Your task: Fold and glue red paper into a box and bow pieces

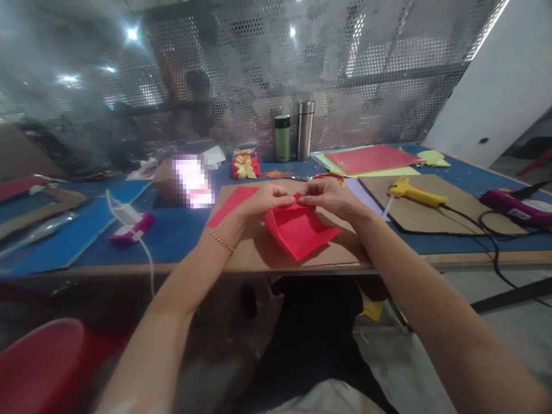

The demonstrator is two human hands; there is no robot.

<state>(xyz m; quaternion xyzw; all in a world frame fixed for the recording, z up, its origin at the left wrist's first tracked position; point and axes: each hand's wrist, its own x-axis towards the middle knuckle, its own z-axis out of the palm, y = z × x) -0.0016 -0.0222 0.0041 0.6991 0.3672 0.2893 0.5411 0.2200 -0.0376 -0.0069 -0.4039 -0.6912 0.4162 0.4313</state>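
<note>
Both my hands pinch the far edge of a folded piece of red paper (302,229) above a cardboard sheet (250,253). My left hand (269,201) grips it with thumb and fingertips close together, and a chain bracelet circles that wrist. Almost touching it, my right hand (325,195) pinches the same edge. The paper has creases and a raised, folded side, with its point toward me. Another red paper piece (233,204) lies flat on the cardboard, left of my left hand. Behind my hands are scissors (323,176) with red handles.
At right, a yellow glue gun (416,192) lies on another cardboard piece (466,213), its cord trailing off the table. A purple power strip (131,229) sits left. Farther back stand a green bottle (282,141), a steel flask (305,132) and stacked coloured sheets (375,158).
</note>
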